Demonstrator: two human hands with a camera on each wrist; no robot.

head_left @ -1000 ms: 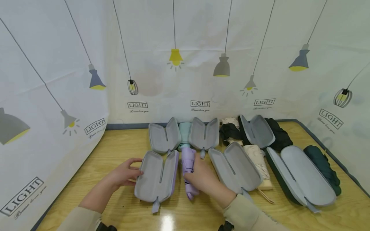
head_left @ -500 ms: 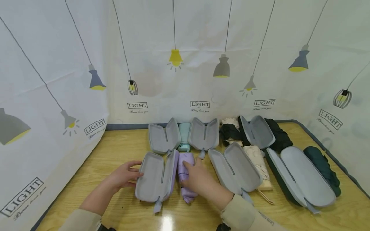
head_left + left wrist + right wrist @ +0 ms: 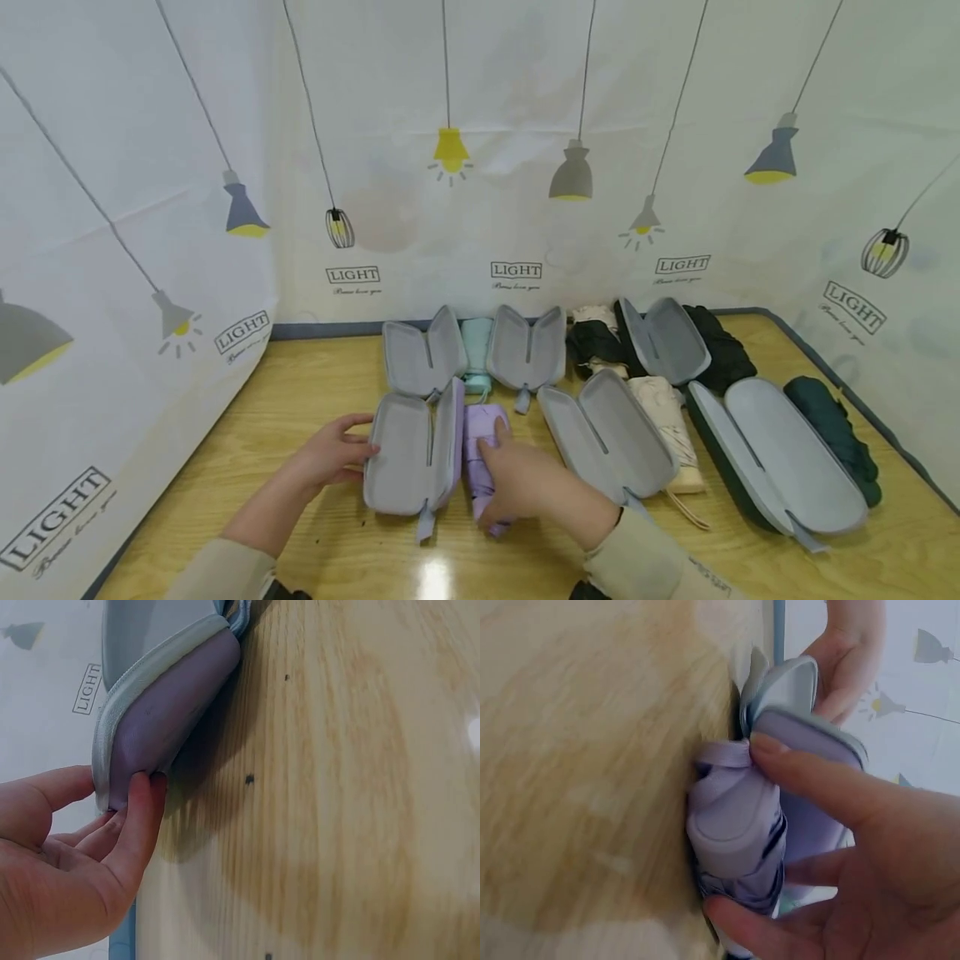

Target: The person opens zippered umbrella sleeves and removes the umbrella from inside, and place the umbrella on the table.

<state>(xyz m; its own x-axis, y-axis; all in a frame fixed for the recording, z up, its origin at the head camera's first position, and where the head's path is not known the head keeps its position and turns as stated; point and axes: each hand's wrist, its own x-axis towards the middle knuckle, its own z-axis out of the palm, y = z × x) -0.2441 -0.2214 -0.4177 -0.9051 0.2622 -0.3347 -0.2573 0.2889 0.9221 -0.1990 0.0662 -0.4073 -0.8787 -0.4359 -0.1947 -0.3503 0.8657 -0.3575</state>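
An open zip case (image 3: 397,454), grey inside and lilac outside, lies at the front of the row of cases. At its left edge my left hand (image 3: 333,454) pinches it; in the left wrist view the thumb is on the rim and fingers (image 3: 139,806) are against the lilac shell (image 3: 169,705). Beside the case's right side lies a lilac folded umbrella (image 3: 480,450) with a wrist strap (image 3: 720,769). My right hand (image 3: 525,483) grips this umbrella from the right, thumb and fingers on opposite sides of it. The hand covers part of it.
Behind stand two open grey cases (image 3: 427,354) (image 3: 528,346) with a mint umbrella (image 3: 476,350) between them. Rightward lie a beige umbrella (image 3: 667,421), a black one (image 3: 716,350), a dark green one (image 3: 832,437) and more open cases (image 3: 611,433). A printed backdrop (image 3: 465,225) borders the table.
The lilac umbrella has shifted toward me, away from the mint one, with my right hand on it. My left hand and the lilac case have moved slightly right.
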